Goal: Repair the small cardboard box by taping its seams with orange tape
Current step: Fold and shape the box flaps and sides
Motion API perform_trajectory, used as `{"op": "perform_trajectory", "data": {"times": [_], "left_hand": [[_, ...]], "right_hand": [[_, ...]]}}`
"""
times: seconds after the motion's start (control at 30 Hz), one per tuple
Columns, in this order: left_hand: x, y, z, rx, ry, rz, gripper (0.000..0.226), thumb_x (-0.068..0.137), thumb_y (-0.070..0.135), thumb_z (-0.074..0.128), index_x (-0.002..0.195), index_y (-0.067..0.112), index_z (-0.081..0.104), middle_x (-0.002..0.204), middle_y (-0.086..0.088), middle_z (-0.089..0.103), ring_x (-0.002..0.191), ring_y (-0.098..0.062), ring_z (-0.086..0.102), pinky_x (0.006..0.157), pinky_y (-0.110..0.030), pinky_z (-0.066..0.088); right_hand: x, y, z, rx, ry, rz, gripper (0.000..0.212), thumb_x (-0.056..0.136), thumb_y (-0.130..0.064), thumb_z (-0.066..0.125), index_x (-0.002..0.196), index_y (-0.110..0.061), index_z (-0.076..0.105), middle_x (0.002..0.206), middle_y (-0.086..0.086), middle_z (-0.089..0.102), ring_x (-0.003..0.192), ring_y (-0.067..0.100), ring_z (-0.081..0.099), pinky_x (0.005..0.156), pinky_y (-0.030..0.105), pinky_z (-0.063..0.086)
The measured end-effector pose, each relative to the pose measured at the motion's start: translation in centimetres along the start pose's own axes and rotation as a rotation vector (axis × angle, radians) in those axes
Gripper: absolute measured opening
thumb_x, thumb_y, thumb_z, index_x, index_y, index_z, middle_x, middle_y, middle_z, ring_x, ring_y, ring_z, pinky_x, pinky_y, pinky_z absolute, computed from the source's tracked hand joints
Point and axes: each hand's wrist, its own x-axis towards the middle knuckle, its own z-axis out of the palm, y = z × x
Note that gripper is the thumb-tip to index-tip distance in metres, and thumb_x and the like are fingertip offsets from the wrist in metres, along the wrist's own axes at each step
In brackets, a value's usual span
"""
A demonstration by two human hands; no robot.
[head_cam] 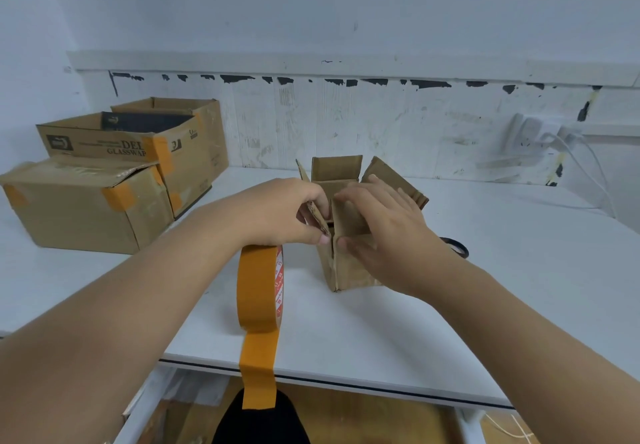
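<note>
My left hand (287,211) is curled around the near-left flap (317,216) of the small cardboard box (349,260), thumb and fingers pinching the flap's edge so it stands up from the box corner. The roll of orange tape (259,291) hangs from that same hand, looped over it just below the knuckles, and a loose tail of tape (258,374) drops from the roll past the front edge of the white surface (450,322).

My right hand (384,232) is flat and relaxed, fingers straight and spread. Its palm lies against the right side of the box, the fingertips reach over the top toward the open mouth, and the thumb presses the front face near the corner seam.

The box sits upright on the surface directly in front of me, its top flaps open, the far ones standing up. A dark tape roll (457,246) lies just behind my right hand. Three larger cardboard boxes (114,180), patched with orange tape, stand at the far left.
</note>
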Motion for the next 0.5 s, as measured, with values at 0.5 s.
{"op": "perform_trajectory", "data": {"times": [0.5], "left_hand": [[-0.1,0.1,0.3,-0.039,-0.006,0.001,0.061,0.083,0.036,0.069,0.131,0.042,0.032,0.102,0.013,0.060,0.099,-0.007,0.059,0.088,-0.030,0.050]], "right_hand": [[-0.4,0.1,0.9,0.013,-0.077,-0.039,0.031,0.092,-0.025,0.047,0.108,-0.013,0.070,0.098,0.005,0.062,0.090,0.026,0.056,0.082,0.038,0.046]]}}
